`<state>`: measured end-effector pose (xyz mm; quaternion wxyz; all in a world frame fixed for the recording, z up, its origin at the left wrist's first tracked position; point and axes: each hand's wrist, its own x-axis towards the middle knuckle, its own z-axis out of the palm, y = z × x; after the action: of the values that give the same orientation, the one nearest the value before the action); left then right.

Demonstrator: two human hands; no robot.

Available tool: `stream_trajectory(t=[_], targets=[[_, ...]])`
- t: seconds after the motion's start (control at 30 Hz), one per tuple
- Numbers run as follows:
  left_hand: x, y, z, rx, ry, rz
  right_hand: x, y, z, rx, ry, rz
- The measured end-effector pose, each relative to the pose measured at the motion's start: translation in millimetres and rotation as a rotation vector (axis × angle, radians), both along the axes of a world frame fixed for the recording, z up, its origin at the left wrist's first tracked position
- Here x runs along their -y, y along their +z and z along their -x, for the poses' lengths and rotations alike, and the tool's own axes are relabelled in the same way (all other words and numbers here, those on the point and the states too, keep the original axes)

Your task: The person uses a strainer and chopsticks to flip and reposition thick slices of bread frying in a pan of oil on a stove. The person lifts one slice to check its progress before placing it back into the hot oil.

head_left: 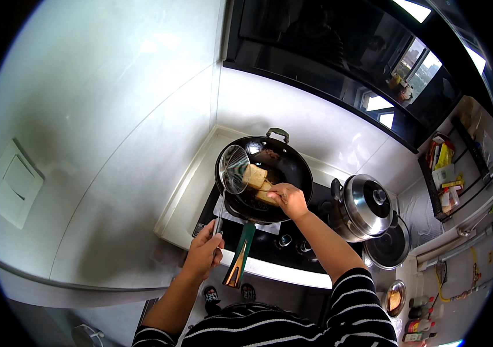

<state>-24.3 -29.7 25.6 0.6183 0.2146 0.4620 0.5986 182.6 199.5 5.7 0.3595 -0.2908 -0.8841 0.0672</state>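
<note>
My left hand (203,250) is closed round the handle of a wire-mesh skimmer (234,168), whose round basket hangs over the left side of a black wok (298,168). Over the wok's right part, my right hand (290,199) grips thin chopsticks (262,189) that reach left across the food. Golden-brown slabs of food (254,176), perhaps tofu or bread, lie in the wok beside the skimmer's basket. Whether the chopsticks pinch a slab I cannot tell. The wok's green handle (240,254) points toward me, touched by neither hand.
A lidded steel pot (368,205) stands right of the wok on the black gas stove (269,246). Farther right are a dark pan (386,246), a steel bowl (395,298) with more slabs, and several bottles (420,325). A dark range hood (327,69) overhangs the back; a wall (113,144) bounds the left.
</note>
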Motion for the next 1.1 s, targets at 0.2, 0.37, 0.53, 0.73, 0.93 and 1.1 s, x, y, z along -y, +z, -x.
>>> stream_trajectory(t=[0.2,0.37,0.53,0.73,0.93,1.1], targets=[[-4,-1,-2,0.004,0.003,-0.004,-9,-8,-3,0.200,0.244,-0.210],[-6,-6,-5,0.013,-0.001,0.000,-20,-12,0,0.335,0.313,-0.394],[-5,-8,-8,0.020,0.015,-0.004,-29,-11,-2,0.124,0.107,-0.147],[-1,-6,-10,0.017,0.033,-0.002,-52,-39,-14,-0.359,-0.307,0.357],[0,-1,-13,0.020,0.038,0.020,-60,-45,-19,-0.398,-0.358,0.440],[0,-4,-14,0.026,0.036,0.011,-33,-25,-3,-0.192,-0.119,0.219]])
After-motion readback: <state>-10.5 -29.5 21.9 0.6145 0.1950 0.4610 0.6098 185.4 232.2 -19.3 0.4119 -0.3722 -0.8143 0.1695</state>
